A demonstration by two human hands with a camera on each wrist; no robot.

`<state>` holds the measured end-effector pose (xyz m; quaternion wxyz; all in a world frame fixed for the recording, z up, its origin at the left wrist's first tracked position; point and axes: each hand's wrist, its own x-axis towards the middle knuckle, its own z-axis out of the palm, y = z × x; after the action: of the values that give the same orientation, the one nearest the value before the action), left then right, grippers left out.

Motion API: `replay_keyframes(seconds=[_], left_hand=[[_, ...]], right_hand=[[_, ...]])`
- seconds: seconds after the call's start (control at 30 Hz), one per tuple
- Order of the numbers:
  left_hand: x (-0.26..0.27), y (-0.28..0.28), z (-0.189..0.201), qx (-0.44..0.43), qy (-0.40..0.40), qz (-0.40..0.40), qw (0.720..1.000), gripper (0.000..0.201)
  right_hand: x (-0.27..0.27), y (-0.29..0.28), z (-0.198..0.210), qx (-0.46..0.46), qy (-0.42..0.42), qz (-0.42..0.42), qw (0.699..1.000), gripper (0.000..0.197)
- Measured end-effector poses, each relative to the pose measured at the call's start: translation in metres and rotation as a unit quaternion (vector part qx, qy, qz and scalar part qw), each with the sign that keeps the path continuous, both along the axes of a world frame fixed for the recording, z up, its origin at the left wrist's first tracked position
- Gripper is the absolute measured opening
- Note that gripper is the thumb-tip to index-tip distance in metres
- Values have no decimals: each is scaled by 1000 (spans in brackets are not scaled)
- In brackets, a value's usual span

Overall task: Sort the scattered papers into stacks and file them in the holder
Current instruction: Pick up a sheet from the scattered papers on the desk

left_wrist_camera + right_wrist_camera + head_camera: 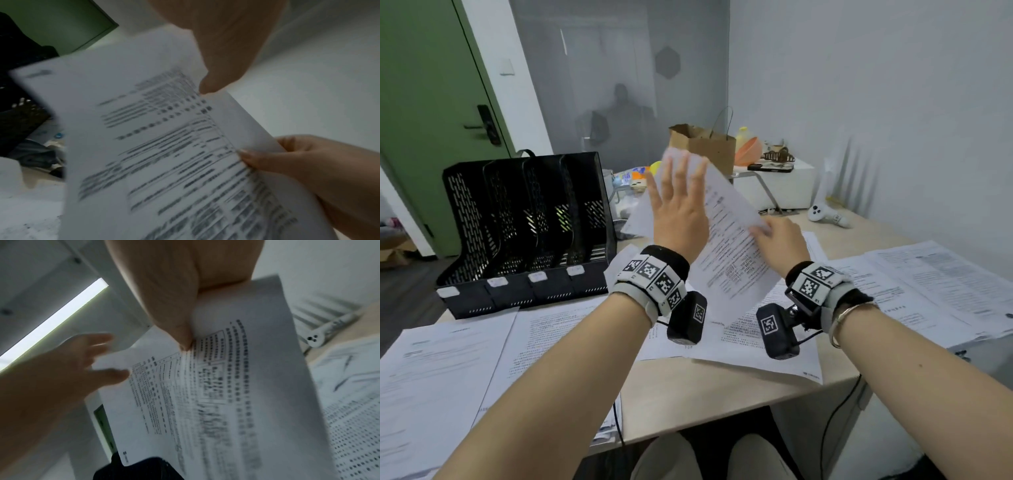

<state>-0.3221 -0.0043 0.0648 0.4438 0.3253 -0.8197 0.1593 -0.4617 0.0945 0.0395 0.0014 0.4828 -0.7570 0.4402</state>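
Your right hand (784, 240) pinches a thin, printed white sheet (732, 246) tilted above the worktop's (709, 387) front edge, while your left hand (678, 212) lies flat-fingered against it.

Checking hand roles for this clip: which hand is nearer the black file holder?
Left. The left hand is raised just right of the file holder, fingers spread against the sheet; the right hand pinches the sheet's far edge.

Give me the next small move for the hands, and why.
Probably close the left hand on the raised sheet: the right hand pinches one edge, the left's fingers lie spread and straight against it, and the holder stands to the left.
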Motion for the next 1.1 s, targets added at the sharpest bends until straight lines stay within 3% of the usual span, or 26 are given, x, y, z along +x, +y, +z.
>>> replay_keyframes(seconds=[0.07, 0.17, 0.3, 0.37, 0.47, 0.57, 0.6, 0.67, 0.7, 0.73, 0.77, 0.83, 0.93, 1.0, 1.1], left_hand=[[7, -3, -2, 38, 35, 10, 999, 87], [18, -5, -7, 139, 43, 37, 989, 83], [25, -8, -19, 267, 43, 81, 959, 86], [28, -9, -22, 230, 45, 82, 969, 86], [27, -6, -12, 98, 45, 42, 993, 87], [15, 5, 7, -32, -51, -1, 998, 88], [11, 8, 11, -54, -100, 3, 994, 81], [6, 14, 15, -42, -188, 37, 981, 42], [6, 14, 15, -13, -209, 52, 976, 20], [8, 14, 15, 24, -207, 59, 976, 14], [11, 13, 15, 67, -196, 58, 977, 19], [21, 10, 17, 127, -153, 54, 979, 25], [38, 6, 23, 162, -45, 58, 984, 29], [48, 2, 26, 195, 30, 46, 979, 27], [53, -5, 26, 234, 122, 15, 964, 22]], right_hand=[[-9, 2, -1, -29, -53, -9, 998, 21], [-18, 4, 2, -89, -117, -13, 989, 22], [-23, 7, 3, -120, -128, -8, 984, 23], [-27, 8, 3, -93, -108, -4, 990, 24], [-32, 8, 2, -27, -62, -2, 998, 27], [-21, 6, 8, 41, -4, -14, 999, 20], [-15, 5, 11, 60, 18, -17, 998, 17], [-5, 3, 15, 63, 53, -10, 997, 16], [-2, 3, 17, 49, 62, -7, 997, 14], [-1, 4, 19, 36, 66, -14, 997, 12], [-1, 6, 20, 27, 75, -31, 996, 17], [-6, 10, 20, 25, 88, -86, 992, 50], [-16, 17, 15, 32, 21, -128, 991, 89], [-21, 19, 5, 46, -50, -122, 990, 88], [-20, 16, -7, 40, -137, -13, 990, 63]])
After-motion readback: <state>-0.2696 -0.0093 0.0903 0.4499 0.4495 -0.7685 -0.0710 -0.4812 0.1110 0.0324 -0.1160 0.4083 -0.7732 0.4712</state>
